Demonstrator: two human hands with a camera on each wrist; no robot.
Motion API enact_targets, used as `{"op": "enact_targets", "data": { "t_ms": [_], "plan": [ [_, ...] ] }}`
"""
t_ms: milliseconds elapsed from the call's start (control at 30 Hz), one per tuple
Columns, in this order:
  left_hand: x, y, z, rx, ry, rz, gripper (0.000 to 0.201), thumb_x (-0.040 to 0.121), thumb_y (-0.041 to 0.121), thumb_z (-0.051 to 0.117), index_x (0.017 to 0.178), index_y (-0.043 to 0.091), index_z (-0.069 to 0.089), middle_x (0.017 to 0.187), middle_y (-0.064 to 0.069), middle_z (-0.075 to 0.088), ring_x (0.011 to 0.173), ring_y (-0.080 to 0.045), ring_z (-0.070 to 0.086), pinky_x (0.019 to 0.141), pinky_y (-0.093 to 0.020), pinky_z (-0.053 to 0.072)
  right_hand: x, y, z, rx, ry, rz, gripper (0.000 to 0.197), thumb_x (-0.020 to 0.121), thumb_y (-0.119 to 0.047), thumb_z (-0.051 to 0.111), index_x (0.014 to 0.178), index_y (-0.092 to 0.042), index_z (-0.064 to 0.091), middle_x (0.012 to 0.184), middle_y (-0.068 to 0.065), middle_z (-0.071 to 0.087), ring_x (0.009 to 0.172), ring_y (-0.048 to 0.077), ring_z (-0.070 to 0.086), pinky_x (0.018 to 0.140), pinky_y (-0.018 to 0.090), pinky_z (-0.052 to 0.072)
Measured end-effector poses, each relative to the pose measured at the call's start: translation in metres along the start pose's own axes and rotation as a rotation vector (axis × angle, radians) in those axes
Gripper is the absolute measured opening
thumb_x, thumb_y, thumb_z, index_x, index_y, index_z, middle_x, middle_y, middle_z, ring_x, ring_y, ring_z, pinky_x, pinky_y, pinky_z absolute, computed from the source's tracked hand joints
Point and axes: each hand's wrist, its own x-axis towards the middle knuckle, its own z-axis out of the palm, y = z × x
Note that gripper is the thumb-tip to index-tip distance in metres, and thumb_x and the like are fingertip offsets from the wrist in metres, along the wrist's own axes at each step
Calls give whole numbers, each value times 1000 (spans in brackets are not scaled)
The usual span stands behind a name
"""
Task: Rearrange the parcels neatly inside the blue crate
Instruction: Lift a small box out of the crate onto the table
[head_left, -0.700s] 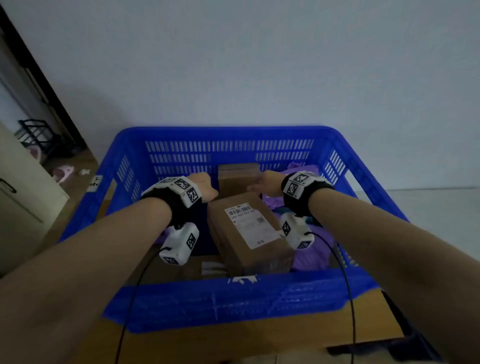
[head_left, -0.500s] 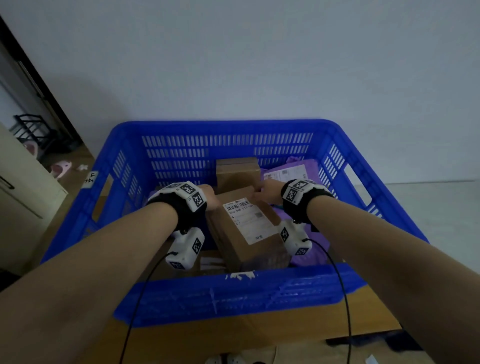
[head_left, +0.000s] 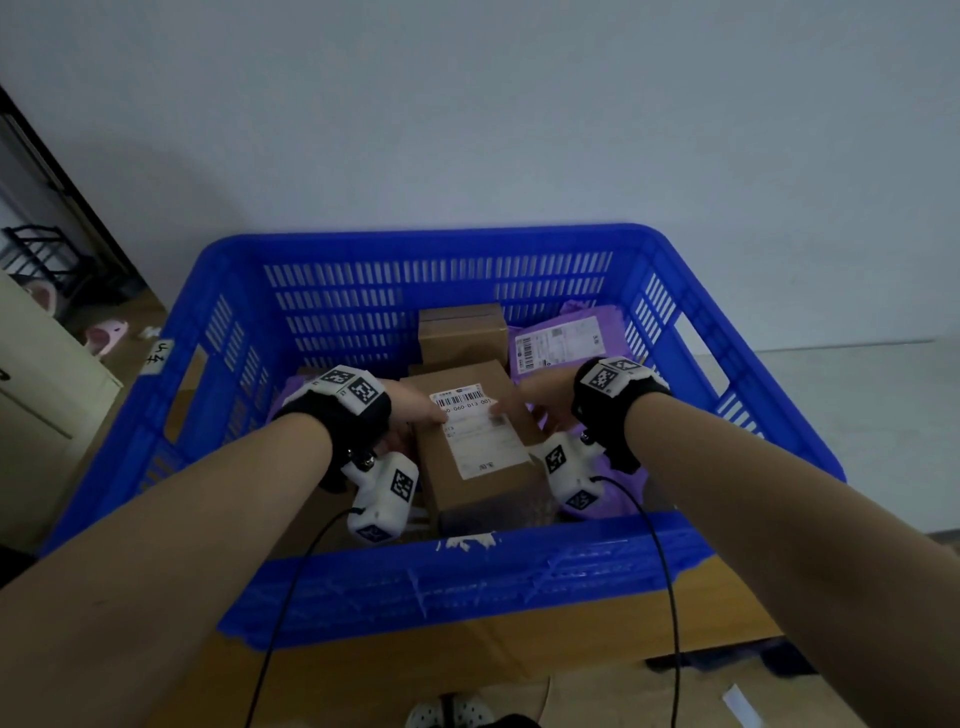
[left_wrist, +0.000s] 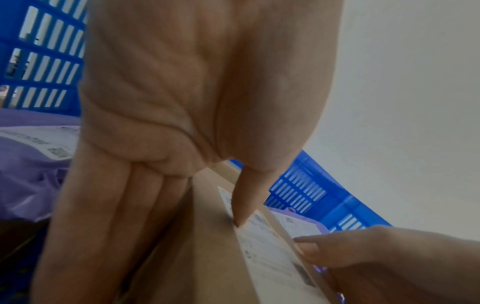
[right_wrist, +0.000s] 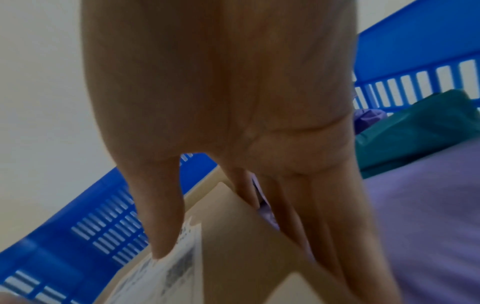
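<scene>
A brown cardboard box (head_left: 478, 441) with a white barcode label lies lengthwise in the middle of the blue crate (head_left: 467, 582). My left hand (head_left: 415, 415) grips its left side, thumb on the label and fingers down the side wall (left_wrist: 116, 236). My right hand (head_left: 519, 402) grips the right side the same way, thumb (right_wrist: 161, 226) on the label. Behind it stands a second cardboard box (head_left: 462, 332). A purple mailer (head_left: 566, 338) lies at the back right, and another purple bag (left_wrist: 31, 168) on the left.
A teal parcel (right_wrist: 415, 131) lies by the crate's right wall beyond a purple bag (right_wrist: 428, 216). The crate sits on a brown surface (head_left: 571, 639) against a white wall. A pale cabinet (head_left: 47, 405) and pink slippers (head_left: 106, 335) are to the left.
Both hands have slid from the box's far end toward me, so the thumbs now lie on the label. The box has barely shifted.
</scene>
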Motion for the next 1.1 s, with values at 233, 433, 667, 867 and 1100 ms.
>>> {"op": "enact_targets", "data": {
  "t_ms": [233, 433, 667, 867, 1100],
  "plan": [
    [-23, 5, -11, -82, -63, 98, 59, 92, 19, 58, 144, 9, 31, 143, -23, 42, 128, -39, 47, 103, -49, 43, -43, -9, -2, 170, -16, -91, 51, 79, -22, 73, 125, -9, 55, 131, 15, 55, 114, 30, 56, 100, 45, 47],
    [-44, 8, -31, -80, 23, 228, 53, 86, 15, 67, 134, 7, 45, 120, -23, 59, 107, -38, 60, 82, -46, 54, -68, -14, -12, 217, 55, -200, 42, 86, -14, 65, 126, -9, 53, 112, 10, 61, 96, 26, 60, 65, 32, 54],
    [-57, 19, -48, -135, 98, 368, 48, 84, 10, 67, 129, 5, 49, 114, -24, 57, 107, -44, 58, 89, -51, 51, -96, -15, -22, 372, 144, -299, 36, 86, -3, 63, 118, -17, 56, 105, 8, 65, 87, 27, 64, 69, 41, 59],
    [-63, 29, -59, -252, 97, 567, 57, 90, 7, 59, 141, 22, 40, 125, -19, 59, 110, -40, 59, 91, -52, 50, -106, -11, -29, 562, 251, -413, 75, 82, 10, 61, 142, -28, 38, 126, 20, 60, 103, 40, 61, 83, 50, 53],
    [-72, 52, -65, -300, 134, 774, 61, 87, 5, 62, 141, 23, 40, 120, -14, 65, 111, -31, 62, 96, -55, 48, -122, -7, -33, 672, 407, -568, 80, 83, 12, 58, 144, -33, 34, 116, 16, 66, 102, 33, 64, 90, 49, 52]
  ]
}}
